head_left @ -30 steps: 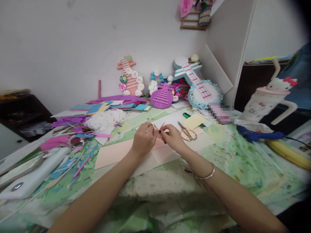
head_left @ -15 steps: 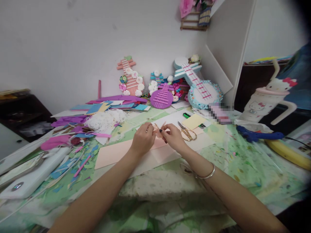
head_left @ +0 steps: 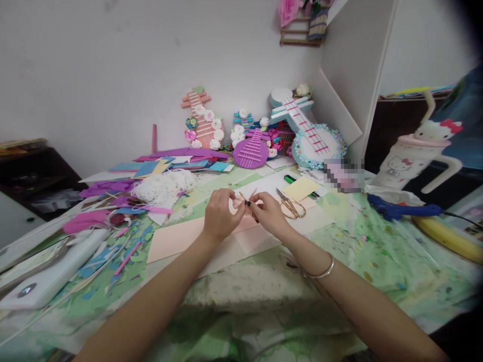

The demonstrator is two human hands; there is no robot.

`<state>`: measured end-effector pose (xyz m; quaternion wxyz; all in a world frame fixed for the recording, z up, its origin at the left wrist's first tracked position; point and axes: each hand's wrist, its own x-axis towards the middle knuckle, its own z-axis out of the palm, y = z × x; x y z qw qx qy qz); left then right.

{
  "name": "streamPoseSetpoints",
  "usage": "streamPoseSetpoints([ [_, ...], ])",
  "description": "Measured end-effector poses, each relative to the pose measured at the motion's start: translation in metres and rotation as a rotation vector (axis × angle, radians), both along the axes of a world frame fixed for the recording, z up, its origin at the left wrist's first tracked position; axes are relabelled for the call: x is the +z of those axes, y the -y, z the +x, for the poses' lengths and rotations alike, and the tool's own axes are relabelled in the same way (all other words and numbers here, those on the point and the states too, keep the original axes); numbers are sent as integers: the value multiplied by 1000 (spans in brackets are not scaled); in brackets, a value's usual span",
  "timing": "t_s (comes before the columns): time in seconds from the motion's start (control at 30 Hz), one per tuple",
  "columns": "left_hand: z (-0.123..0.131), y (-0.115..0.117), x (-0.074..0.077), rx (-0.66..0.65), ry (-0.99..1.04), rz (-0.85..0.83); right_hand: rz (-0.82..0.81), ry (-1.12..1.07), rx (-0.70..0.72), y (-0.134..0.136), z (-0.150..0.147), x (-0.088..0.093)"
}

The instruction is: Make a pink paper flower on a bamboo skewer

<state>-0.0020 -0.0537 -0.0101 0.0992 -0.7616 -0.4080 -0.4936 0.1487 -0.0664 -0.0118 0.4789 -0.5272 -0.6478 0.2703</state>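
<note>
My left hand (head_left: 222,213) and my right hand (head_left: 268,210) meet above the middle of the table. Between their fingertips is a small peach piece (head_left: 238,202), perhaps cut paper or foam, with thin pointed ends sticking up. Both hands pinch it, and the fingers hide much of its shape. Below them lies a peach sheet (head_left: 173,239) on white paper (head_left: 260,244). Just right of my right hand rest gold-handled scissors (head_left: 290,205), beside a pale yellow card (head_left: 301,188) that partly covers a green pen (head_left: 290,179).
Decorated lute-shaped crafts, one purple (head_left: 251,151) and one white-blue (head_left: 317,141), stand by the wall. White string (head_left: 164,187) and coloured scraps lie left, near a white phone-like slab (head_left: 56,271). On the right are a blue glue gun (head_left: 402,207), a banana (head_left: 447,237) and a tumbler (head_left: 409,161).
My left hand has turned slightly and its fingers have spread a little, its thumb now reaching toward my right fingertips. My right hand has barely moved.
</note>
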Motion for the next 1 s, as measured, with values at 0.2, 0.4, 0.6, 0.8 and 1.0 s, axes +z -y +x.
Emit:
streamPoseSetpoints([
  [0.2,4,-5,2,-107,275,-324,49,87,-1,3,-4,2],
  [0.4,4,-5,3,-83,275,-292,79,126,0,4,-6,1],
  [0.6,3,-3,4,-87,228,-287,64,141,-34,4,-5,2],
  [0.8,-4,-4,-1,-74,31,-79,80,138,-39,1,-2,-1],
  [1.0,-9,-2,1,-173,-124,138,83,133,-36,0,0,1],
])
